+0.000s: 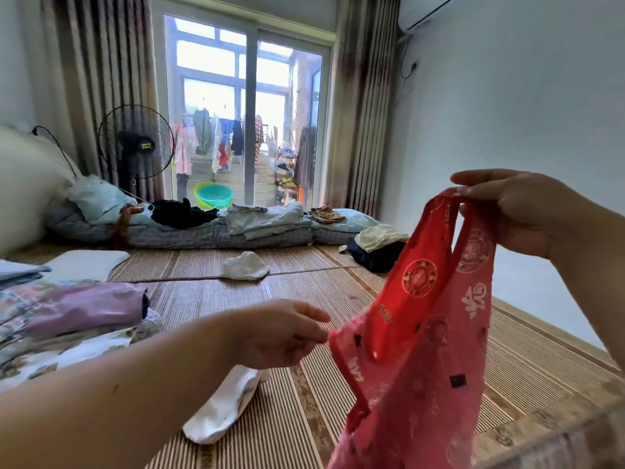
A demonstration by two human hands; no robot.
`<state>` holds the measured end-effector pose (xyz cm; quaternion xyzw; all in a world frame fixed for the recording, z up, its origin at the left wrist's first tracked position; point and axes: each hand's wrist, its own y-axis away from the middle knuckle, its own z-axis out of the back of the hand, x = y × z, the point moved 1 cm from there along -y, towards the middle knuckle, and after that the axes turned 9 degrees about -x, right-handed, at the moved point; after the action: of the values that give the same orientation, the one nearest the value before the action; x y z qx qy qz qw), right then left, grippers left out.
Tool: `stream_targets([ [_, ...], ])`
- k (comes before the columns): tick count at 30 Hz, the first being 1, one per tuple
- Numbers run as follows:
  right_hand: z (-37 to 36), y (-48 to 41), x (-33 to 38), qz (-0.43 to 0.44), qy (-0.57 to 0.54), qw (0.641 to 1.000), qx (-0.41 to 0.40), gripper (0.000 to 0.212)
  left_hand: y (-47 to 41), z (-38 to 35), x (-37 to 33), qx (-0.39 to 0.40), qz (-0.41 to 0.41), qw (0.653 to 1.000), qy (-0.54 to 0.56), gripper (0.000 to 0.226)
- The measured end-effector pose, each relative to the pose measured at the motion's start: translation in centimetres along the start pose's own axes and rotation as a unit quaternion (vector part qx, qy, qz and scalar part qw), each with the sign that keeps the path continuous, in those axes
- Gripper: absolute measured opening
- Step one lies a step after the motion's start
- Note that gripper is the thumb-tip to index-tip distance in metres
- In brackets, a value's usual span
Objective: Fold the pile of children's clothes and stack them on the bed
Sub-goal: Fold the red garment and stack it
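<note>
- Two-handed spread in preparation: red sleeveless garment (429, 333) held in the air above the bed mat (236, 292), toward its right side, not yet laid flat or folded.
- Right hand (514, 214): grip closed narrow on one shoulder strap, fingers curled over it. Held high, letting the cloth hang full length and untwist under its own weight.
- Left hand (280, 333): lower and to the left, thumb and forefinger at the garment's side edge. Grip narrow, but cannot tell whether pinching the cloth or only touching it. Judged purpose: taking a second hold to pull the piece square.
- Thin, limp, patterned fabric, likely to sag and crease unless supported at two points.
- Folded stack (84, 309) at the left on the mat, a purple piece among floral ones. Placed within the left arm's reach, presumably as the destination for the finished piece.
- White sock-like piece (223, 407) below the left hand and another white piece (245, 265) farther off, both loose on the mat, apparently awaiting their turn.
- Along the far edge: bedding carrying folded pale blue items (267, 221), with a cream-over-dark pile (378, 242) beside it.
- Task judged partly done: several pieces stacked, some left unfolded.
</note>
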<state>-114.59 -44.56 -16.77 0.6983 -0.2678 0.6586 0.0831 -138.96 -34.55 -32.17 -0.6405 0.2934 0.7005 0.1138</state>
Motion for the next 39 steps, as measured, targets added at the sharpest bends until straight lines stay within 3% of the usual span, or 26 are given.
stream_targets([
  [3,-0.4,0.2,0.5,0.0,-0.012,1.0,0.026,0.021,0.6,-1.1,0.1,0.02,0.015,0.999,-0.027,0.026],
  [8,-1.6,0.7,1.2,0.006,0.014,0.998,0.064,0.021,-0.5,-6.2,2.5,0.127,0.058,0.989,-0.043,0.045],
  [12,-1.0,0.6,1.2,0.003,0.044,0.997,0.06,0.019,-2.8,-9.4,3.7,-0.011,0.0,0.992,0.128,0.04],
  [16,1.1,0.0,0.4,0.002,0.083,0.996,0.021,0.019,-4.2,-6.8,2.9,-0.105,-0.031,0.956,0.273,0.083],
  [18,2.3,-0.3,-0.3,-0.002,0.092,0.996,0.01,0.025,-3.3,-4.1,1.1,-0.093,-0.058,0.957,0.268,0.084],
  [21,3.8,-0.6,-1.2,0.027,0.143,0.989,0.017,0.039,-1.2,-1.0,-2.4,-0.078,-0.117,0.976,0.169,0.059],
  [23,4.2,-0.9,-1.8,0.081,0.241,0.967,-0.004,0.036,0.0,0.1,-4.7,-0.161,-0.189,0.967,-0.051,0.045],
  [25,4.1,-0.9,-2.1,0.134,0.332,0.933,-0.038,0.022,1.2,0.7,-7.1,-0.253,-0.258,0.867,-0.344,0.021],
  [26,3.9,-0.9,-2.2,0.145,0.355,0.922,-0.051,0.014,1.6,0.9,-8.1,-0.28,-0.276,0.819,-0.418,0.009],
  [28,3.5,-1.0,-2.5,0.142,0.36,0.92,-0.065,0.008,1.5,1.8,-9.6,-0.31,-0.297,0.79,-0.438,0.012],
  [29,3.3,-1.0,-2.5,0.135,0.351,0.925,-0.063,0.012,1.3,2.3,-10.2,-0.317,-0.299,0.804,-0.404,0.016],
  [32,2.5,-1.1,-2.8,0.087,0.242,0.966,-0.034,0.021,1.3,3.0,-11.4,-0.26,-0.273,0.904,-0.202,0.028],
  [33,2.0,-0.9,-2.9,0.07,0.207,0.975,-0.032,0.018,1.3,2.8,-11.6,-0.249,-0.269,0.917,-0.157,0.03],
  [34,1.5,-1.0,-3.2,0.059,0.189,0.979,-0.039,0.016,1.3,2.6,-11.9,-0.262,-0.276,0.911,-0.159,0.031],
  [35,0.8,-1.1,-3.5,0.058,0.189,0.979,-0.056,0.015,1.3,2.4,-12.3,-0.305,-0.29,0.883,-0.209,0.033],
  [37,-0.9,-1.0,-4.0,0.066,0.21,0.972,-0.089,0.017,1.5,1.2,-13.1,-0.394,-0.308,0.8,-0.331,0.035],
  [39,-2.9,-0.5,-4.1,0.077,0.211,0.97,-0.093,0.018,1.8,-0.6,-13.8,-0.394,-0.298,0.777,-0.39,0.03],
])
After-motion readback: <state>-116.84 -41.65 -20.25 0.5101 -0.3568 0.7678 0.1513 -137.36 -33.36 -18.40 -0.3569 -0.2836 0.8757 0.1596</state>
